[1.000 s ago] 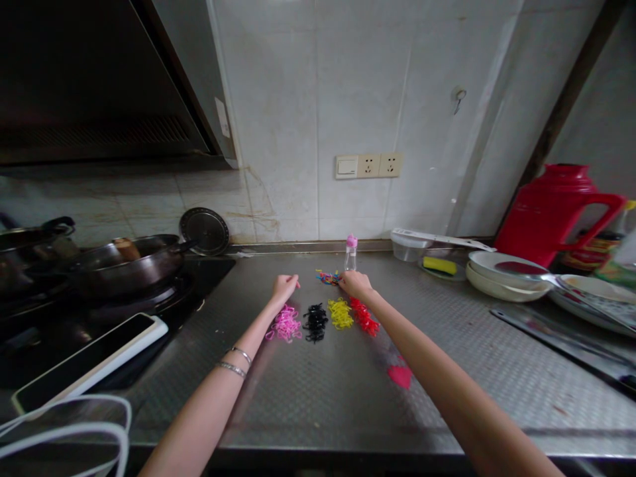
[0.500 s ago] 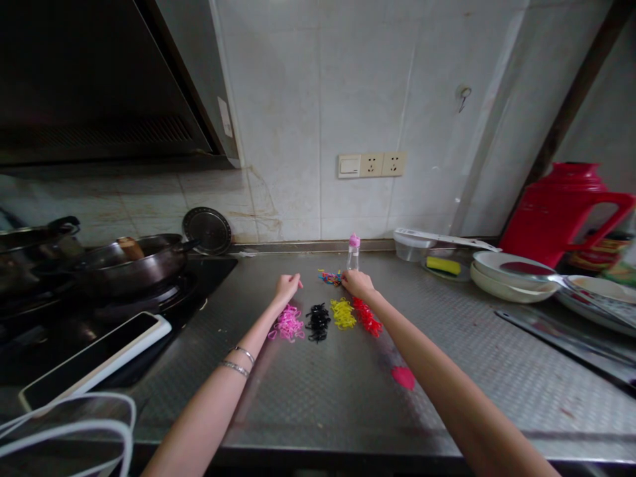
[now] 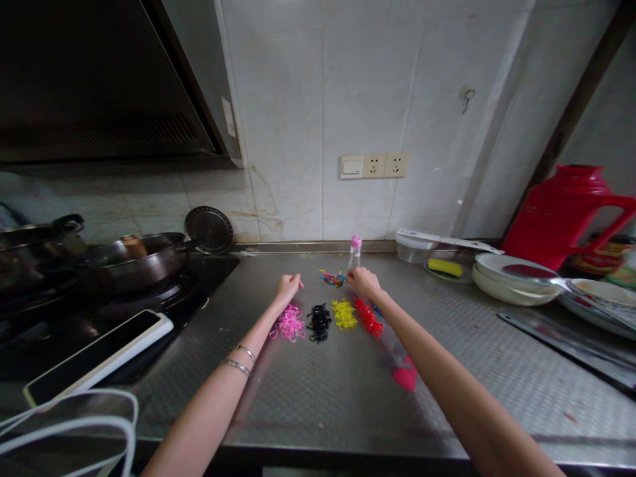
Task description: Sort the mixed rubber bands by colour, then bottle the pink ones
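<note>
Pink bands [image 3: 287, 323] are heaped nearer than the curled left fingers [image 3: 297, 281], black bands [image 3: 319, 322] nearer and rightward; mixed bands [image 3: 332, 278] are set beside the bent right fingers [image 3: 354, 276], yellow bands [image 3: 344, 314] and red bands [image 3: 368, 319] nearer; whether anything is pinched cannot be told.

A row of band piles [image 3: 319, 322] is laid across the middle of the counter [image 3: 308, 404], with a rear pile [image 3: 332, 278] set behind it. The left hand [image 3: 289, 289] is placed behind the row's left end, the right hand [image 3: 364, 283] just right of the rear pile. A bottle [image 3: 354, 253] is stood behind the right hand. A stove [image 3: 218, 270] is set on the left (a pan [image 3: 136, 271] is placed on it), and stacked bowls [image 3: 511, 293] on the right, with a jug [image 3: 551, 218] behind them.
</note>
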The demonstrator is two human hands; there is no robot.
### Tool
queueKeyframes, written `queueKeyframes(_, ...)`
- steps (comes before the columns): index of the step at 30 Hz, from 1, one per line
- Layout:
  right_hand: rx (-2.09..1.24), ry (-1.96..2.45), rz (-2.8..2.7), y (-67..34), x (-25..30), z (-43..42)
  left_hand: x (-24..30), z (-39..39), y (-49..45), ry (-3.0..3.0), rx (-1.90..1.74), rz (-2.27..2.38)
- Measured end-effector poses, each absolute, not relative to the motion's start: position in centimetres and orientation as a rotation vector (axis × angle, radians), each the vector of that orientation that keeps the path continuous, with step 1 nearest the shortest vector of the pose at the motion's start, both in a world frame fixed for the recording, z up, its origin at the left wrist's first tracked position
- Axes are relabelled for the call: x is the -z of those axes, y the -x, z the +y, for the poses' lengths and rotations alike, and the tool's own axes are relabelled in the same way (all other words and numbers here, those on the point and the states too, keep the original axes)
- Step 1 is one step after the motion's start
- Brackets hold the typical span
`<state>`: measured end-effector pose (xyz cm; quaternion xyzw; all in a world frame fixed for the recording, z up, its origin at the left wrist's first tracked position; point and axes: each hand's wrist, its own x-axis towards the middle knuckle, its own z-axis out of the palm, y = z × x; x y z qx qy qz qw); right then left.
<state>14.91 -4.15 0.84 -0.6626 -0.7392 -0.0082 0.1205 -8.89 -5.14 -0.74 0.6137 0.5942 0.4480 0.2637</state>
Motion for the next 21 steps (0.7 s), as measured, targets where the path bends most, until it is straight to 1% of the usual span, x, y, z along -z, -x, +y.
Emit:
queueKeyframes(6, -0.005, 1.819, -2.038, -17.0, -1.4, -4.3, 0.7, -5.2, 8.8, -1.660, -1.207, 1.605)
queueKeyframes(13, -0.183, 1.592, -2.109, -21.7, -1.0, -5.3, 0.8, -5.1, 8.8, -1.688, -1.187, 1.611)
queueKeyframes(18, -0.264, 1.606, -2.202, -23.8, -0.3, -6.4, 0.9, -5.0, 8.9, -1.684, -1.215, 1.594)
queueKeyframes(21, -0.293, 1.638, -2.157, -24.4, 0.2, -6.5, 0.9, -5.0, 8.8, -1.699, -1.213, 1.598)
